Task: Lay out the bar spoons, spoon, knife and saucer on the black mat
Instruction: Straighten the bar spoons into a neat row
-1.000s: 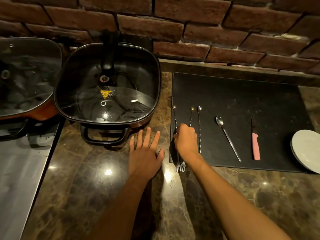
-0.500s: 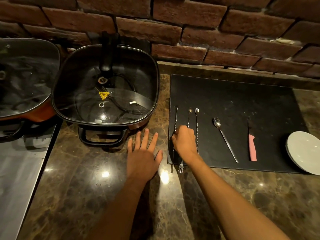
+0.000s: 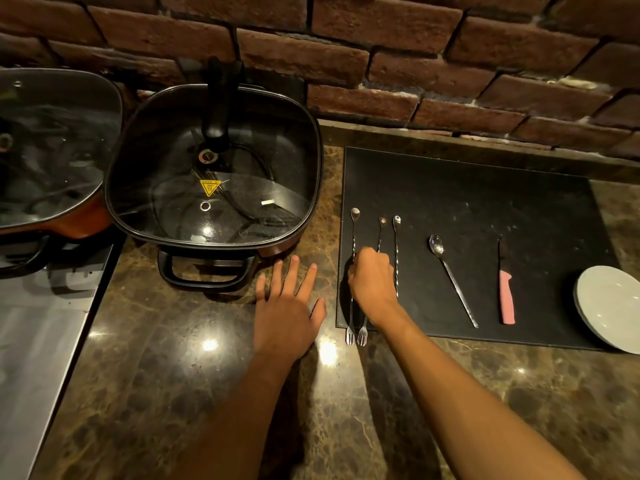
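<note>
A square lidded pot (image 3: 214,168) holds a coiled black cord under its glass lid, and a second lidded pan (image 3: 52,150) sits to its left. On the black mat (image 3: 485,202) lie three bar spoons (image 3: 396,251), a spoon (image 3: 450,275), a pink-handled knife (image 3: 506,299) and, overhanging the right edge, a saucer (image 3: 609,306); the right hand (image 3: 372,282) is curled over the two leftmost bar spoons, seemingly pinching one, while the left hand (image 3: 287,313) lies flat with fingers spread just left of the mat. The brown marble surface (image 3: 173,393) runs along a brick wall (image 3: 381,46).
</note>
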Demonstrator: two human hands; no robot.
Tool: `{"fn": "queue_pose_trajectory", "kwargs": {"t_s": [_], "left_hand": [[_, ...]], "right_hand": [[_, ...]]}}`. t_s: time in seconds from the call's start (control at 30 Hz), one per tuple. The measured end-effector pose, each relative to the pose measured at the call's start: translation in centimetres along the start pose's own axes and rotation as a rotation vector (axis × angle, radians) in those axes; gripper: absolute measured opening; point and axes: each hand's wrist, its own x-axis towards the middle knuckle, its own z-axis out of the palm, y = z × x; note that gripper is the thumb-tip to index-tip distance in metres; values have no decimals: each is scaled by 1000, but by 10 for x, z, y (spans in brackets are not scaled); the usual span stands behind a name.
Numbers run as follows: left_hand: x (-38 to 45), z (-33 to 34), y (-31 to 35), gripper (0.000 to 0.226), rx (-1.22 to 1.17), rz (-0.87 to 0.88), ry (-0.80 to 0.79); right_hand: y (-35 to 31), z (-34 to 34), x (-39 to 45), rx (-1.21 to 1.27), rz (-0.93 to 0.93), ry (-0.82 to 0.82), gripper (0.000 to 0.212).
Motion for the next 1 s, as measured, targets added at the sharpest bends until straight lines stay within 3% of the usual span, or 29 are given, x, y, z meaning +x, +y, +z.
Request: {"fn": "queue_pose_trajectory", "kwargs": {"t_s": [0.43,0.8,0.9,1.0], "left_hand": [[1,-5,2,67,-12,-13,-14],[0,-10,3,67,-21,-20,-34],[0,-9,4,66,-37,-27,-21],[-1,-8,3,66,-42,-15,-15]], "right_hand": [[-4,1,-5,36,13,5,1],[0,-6,-6,68,8,62,8],[10,-12,-10,60,94,158,13],[19,-13,-15,45,172,100,15]]}}
